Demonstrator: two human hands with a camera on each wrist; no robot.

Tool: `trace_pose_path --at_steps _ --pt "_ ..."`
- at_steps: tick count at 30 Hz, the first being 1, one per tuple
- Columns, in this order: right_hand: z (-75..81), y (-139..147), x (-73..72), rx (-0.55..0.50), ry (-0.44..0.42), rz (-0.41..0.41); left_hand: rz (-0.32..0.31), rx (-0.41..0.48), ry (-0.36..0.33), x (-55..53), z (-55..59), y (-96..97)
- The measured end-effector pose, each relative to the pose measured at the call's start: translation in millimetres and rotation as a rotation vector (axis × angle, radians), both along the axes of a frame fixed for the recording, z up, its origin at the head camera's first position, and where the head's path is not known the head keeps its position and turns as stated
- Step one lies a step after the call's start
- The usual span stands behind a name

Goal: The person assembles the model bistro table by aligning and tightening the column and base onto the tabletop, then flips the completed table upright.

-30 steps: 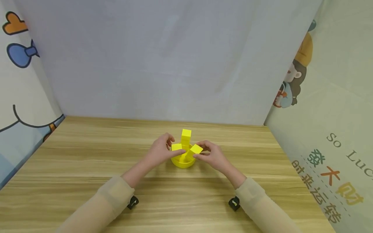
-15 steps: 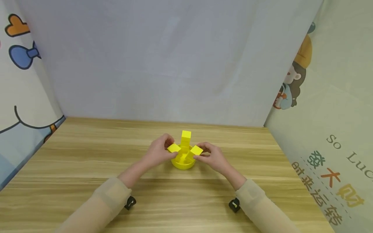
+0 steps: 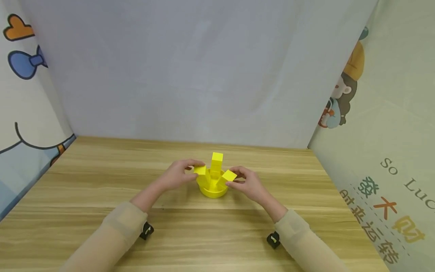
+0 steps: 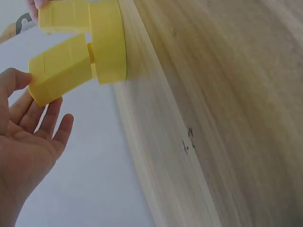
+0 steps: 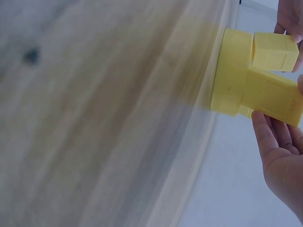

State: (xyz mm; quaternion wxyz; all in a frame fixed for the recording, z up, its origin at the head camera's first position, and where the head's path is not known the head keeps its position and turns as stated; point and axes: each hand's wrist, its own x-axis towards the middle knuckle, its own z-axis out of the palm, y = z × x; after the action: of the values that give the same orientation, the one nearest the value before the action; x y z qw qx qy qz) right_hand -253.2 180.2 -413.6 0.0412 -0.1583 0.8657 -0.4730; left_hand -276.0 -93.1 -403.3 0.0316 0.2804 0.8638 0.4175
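A shallow, round yellow dish sits on the table, with three tall yellow rectangular blocks around its inside. My left hand pinches the left block near its top, between thumb and fingers. In the left wrist view that block leans outward, its lower end at the rim of the dish. The right block is gripped near its top by my right hand, and it tilts outward over the rim. Behind them the third block stands upright, untouched by either hand.
The wood-grain table stretches around the dish on all sides. A pale grey cloth hangs along the back edge. Printed cloths with cartoon figures hang at the left and right.
My left hand has shifted left with the left block, which has turned and now leans further outward. The right hand and its block have stayed nearly still.
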Motion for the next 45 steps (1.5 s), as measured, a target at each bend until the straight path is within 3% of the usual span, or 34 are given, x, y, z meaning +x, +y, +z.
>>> trace_pose_path --at_steps 4,10,12,18,24,32,41,45 --pt "0.6 -0.7 0.0 0.001 -0.010 -0.002 0.068 0.007 -0.032 2.1 0.2 4.4" --pt "-0.3 -0.7 -0.1 0.006 -0.002 0.002 0.344 0.050 -0.145 8.2 -2.3 21.7" --pt "-0.9 -0.2 0.0 0.000 -0.004 0.004 0.409 0.072 -0.166 9.7 -2.8 26.6" --pt "-0.8 0.4 1.2 -0.005 -0.016 0.004 0.456 0.094 -0.159 13.3 -3.3 35.0" --pt "0.8 -0.1 1.8 -0.016 -0.020 0.006 0.420 0.087 -0.140 13.7 -0.7 35.3" --pt "4.9 -0.5 2.2 -0.017 -0.017 0.018 0.284 0.021 -0.110 8.8 8.6 26.2" --pt "6.4 -0.9 2.1 -0.012 -0.026 0.019 0.068 -0.016 -0.038 -4.4 6.3 16.8" --pt "5.9 -0.5 1.8 -0.015 -0.032 0.017 0.042 -0.038 -0.042 -6.1 6.5 16.2"
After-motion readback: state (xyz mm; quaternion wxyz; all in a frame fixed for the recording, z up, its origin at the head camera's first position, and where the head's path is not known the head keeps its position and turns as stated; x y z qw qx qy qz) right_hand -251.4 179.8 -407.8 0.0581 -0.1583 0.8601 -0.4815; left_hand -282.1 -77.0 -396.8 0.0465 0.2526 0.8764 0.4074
